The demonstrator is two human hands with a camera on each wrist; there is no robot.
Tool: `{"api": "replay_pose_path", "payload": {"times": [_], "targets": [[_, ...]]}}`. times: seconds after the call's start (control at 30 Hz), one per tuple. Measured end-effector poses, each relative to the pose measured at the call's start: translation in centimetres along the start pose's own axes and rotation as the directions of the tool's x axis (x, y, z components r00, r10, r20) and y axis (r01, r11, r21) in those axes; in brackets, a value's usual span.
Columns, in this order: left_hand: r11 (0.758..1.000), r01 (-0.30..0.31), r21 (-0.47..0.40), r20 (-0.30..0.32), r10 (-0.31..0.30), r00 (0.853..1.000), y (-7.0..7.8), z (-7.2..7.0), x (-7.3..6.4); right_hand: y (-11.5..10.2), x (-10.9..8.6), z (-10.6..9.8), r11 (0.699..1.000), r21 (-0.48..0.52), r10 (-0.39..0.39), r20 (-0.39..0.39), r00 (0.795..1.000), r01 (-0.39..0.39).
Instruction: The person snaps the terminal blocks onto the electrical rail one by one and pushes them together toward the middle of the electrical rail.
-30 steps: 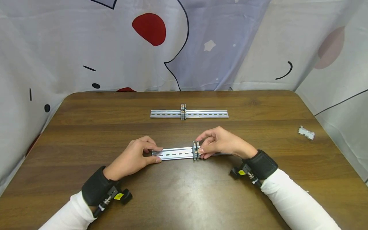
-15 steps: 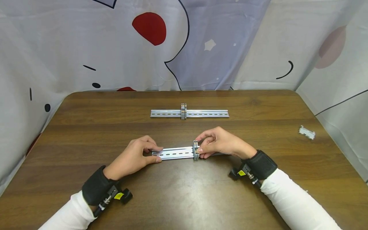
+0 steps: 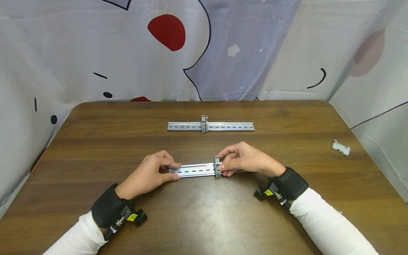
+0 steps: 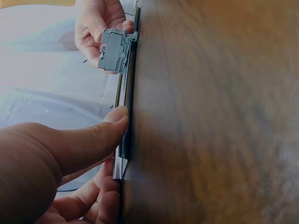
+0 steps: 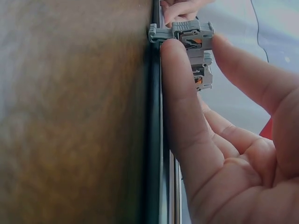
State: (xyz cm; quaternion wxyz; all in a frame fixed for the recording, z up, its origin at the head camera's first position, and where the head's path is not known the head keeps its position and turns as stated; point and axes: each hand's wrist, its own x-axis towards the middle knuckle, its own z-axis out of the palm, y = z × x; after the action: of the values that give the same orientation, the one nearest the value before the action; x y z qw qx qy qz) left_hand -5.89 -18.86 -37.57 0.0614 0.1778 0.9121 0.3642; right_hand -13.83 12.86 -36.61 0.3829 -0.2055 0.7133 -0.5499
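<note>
A slotted metal DIN rail (image 3: 195,170) lies near the middle of the table. My left hand (image 3: 149,173) pinches its left end, thumb on the near edge and fingers on the far one. Two slim grey terminal blocks (image 3: 217,166) sit side by side across the rail. My right hand (image 3: 245,160) holds the right-hand block between thumb and index finger, the other fingers curled over the rail. In the right wrist view the thumb tip presses the side of the terminal block (image 5: 191,35). The left wrist view shows the flat grey face of the left terminal block (image 4: 112,53).
Farther back lies a second DIN rail (image 3: 185,126) with a pair of terminal blocks (image 3: 204,124) at its middle. A loose pale terminal block (image 3: 341,147) rests at the right of the wooden table (image 3: 191,219). A patterned cloth (image 3: 95,42) hangs behind.
The right-hand block has moved left with my right hand's fingers, and the narrow gap between the two blocks has closed. My left hand keeps its grip on the rail.
</note>
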Motion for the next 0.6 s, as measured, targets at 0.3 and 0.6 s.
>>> {"api": "replay_pose_path", "payload": {"times": [0.3, 0.6], "targets": [[1.0, -0.002, 0.004, 0.001, 0.002, 1.0, 0.0, 0.0, 0.1, -0.4, -0.8, -0.6, 0.997, -0.076, 0.01, -0.045, 0.999, -0.014], [1.0, 0.006, 0.009, 0.004, -0.006, 1.0, -0.1, 0.0, 0.1, -0.8, -1.4, -2.7, 0.935, -0.348, -0.002, -0.19, 0.982, -0.066]]}}
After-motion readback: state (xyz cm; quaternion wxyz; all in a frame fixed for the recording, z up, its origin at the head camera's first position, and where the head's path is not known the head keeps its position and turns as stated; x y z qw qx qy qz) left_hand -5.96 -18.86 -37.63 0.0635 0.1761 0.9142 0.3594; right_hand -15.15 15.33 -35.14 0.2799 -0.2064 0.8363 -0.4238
